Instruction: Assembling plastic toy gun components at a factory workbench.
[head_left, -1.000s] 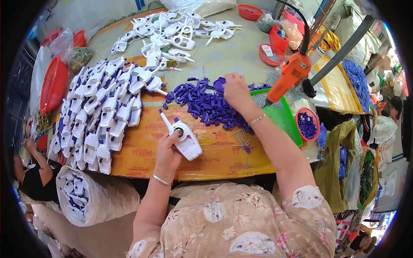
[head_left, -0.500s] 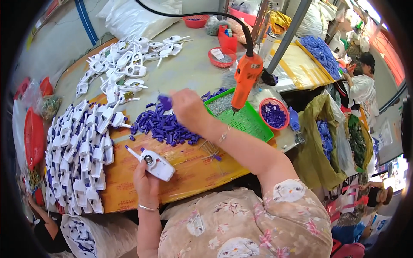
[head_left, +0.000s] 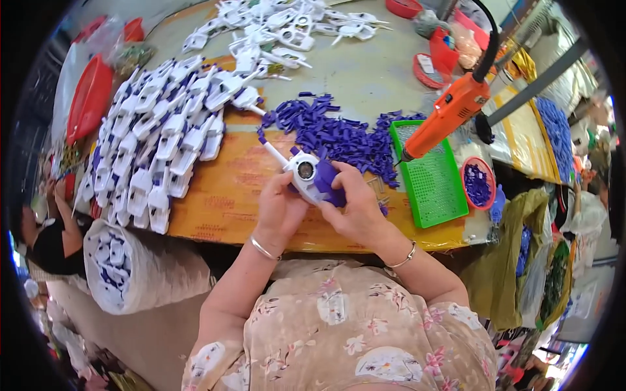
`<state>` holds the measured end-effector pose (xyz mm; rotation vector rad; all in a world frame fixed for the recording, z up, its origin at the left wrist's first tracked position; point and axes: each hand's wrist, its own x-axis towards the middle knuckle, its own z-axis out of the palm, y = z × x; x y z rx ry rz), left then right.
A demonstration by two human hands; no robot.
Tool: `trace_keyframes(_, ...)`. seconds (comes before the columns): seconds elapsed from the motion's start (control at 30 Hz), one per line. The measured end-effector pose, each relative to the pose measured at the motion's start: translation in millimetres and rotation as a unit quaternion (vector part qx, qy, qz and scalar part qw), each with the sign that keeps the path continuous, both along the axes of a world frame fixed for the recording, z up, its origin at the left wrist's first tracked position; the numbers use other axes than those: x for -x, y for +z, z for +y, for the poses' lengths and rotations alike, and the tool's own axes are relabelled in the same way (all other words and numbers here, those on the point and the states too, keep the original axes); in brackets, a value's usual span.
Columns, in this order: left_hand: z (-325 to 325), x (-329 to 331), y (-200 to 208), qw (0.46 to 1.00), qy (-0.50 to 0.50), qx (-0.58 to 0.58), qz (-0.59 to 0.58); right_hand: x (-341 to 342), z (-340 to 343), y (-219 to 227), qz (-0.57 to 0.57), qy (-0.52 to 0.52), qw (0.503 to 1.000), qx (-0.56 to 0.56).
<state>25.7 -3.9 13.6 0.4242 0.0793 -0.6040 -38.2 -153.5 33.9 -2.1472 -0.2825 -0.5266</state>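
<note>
In front of me my left hand [head_left: 280, 207] grips a white plastic toy shell [head_left: 297, 163] with a round dark lens and a purple-tipped antenna pointing up and left. My right hand [head_left: 357, 207] presses a purple plastic cover piece [head_left: 328, 177] against the shell's right side. The fingers of both hands are closed around these parts. Just beyond them lies a heap of small purple plastic pieces [head_left: 339, 133]. At the left, many similar white shells with purple parts [head_left: 163, 140] are piled on the table [head_left: 225, 202].
An orange electric screwdriver [head_left: 447, 111] hangs above a green perforated tray [head_left: 427, 176] at the right. Beside it stands a red basket [head_left: 478, 184] of purple pieces. More white shells [head_left: 274, 32] lie at the back. A sack [head_left: 143, 274] of shells is at the lower left.
My right hand has come back from the purple heap with a purple cover piece and joined it to the toy shell in my left hand. The view has swung to the right.
</note>
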Motion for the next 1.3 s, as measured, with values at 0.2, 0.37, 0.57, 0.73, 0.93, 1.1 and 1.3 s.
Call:
trace_keyframes(0.2,2.7,9.3,3.8,0.999,0.030,-0.011,-0.043,1.6,10.3,8.1,-0.074,-0.031,0.996,0.042)
trace_keyframes(0.37,0.9,12.2,0.9,0.992,0.035,-0.074,-0.092,0.1,15.3,3.1,-0.073,-0.022,0.994,0.072)
trace_keyframes(0.57,0.0,22.3,11.7,0.982,0.014,-0.147,-0.116,1.4,15.6,-3.3,-0.048,-0.021,0.995,0.087)
trace_keyframes(0.73,-5.9,24.7,8.3,0.969,0.060,-0.183,-0.157,-2.0,17.2,-7.7,-0.114,-0.017,0.990,0.076)
trace_keyframes(0.93,1.1,23.0,5.7,0.964,0.072,-0.187,-0.176,-3.9,16.0,-12.2,-0.130,0.013,0.990,0.054)
trace_keyframes(1.1,8.9,9.0,26.9,0.985,0.033,-0.048,-0.162,3.2,11.7,-9.7,0.096,0.044,0.933,-0.343)
trace_keyframes(1.3,20.5,13.9,7.2,0.986,-0.005,-0.109,-0.123,5.2,8.9,0.3,0.055,0.069,0.941,-0.326)
